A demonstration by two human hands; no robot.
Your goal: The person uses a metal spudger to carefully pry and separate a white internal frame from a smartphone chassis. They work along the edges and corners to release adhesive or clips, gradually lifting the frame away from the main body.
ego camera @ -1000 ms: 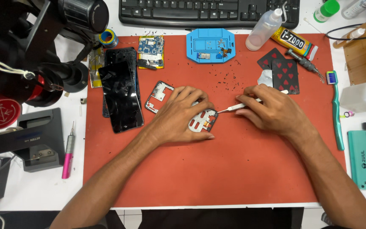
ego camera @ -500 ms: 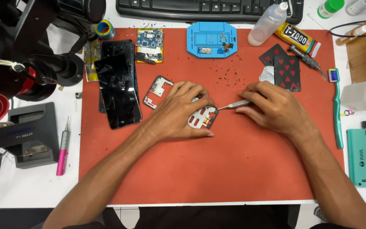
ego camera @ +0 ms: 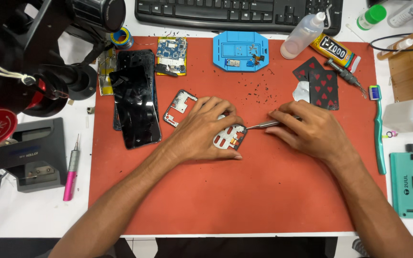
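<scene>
Head view, now. Left hand (ego camera: 205,131) lies palm down, fingers spread, pressing the phone frame (ego camera: 230,138) flat on the red mat (ego camera: 244,200); most of the frame sits under the palm, its ends showing either side. Right hand (ego camera: 311,134) is closed in a pinch on a thin metal tool (ego camera: 264,125), tip touching the frame's right end just beside the left fingertips.

Against the views half a second and a second back: both hands hold the same posture, tool tip at the same end. Only the camera has shifted slightly. Judgement: prying at one spot is ongoing, nothing lifted free yet.

Left of the left hand: black screen panel (ego camera: 137,107). Beyond the right hand: playing cards (ego camera: 323,86).
</scene>
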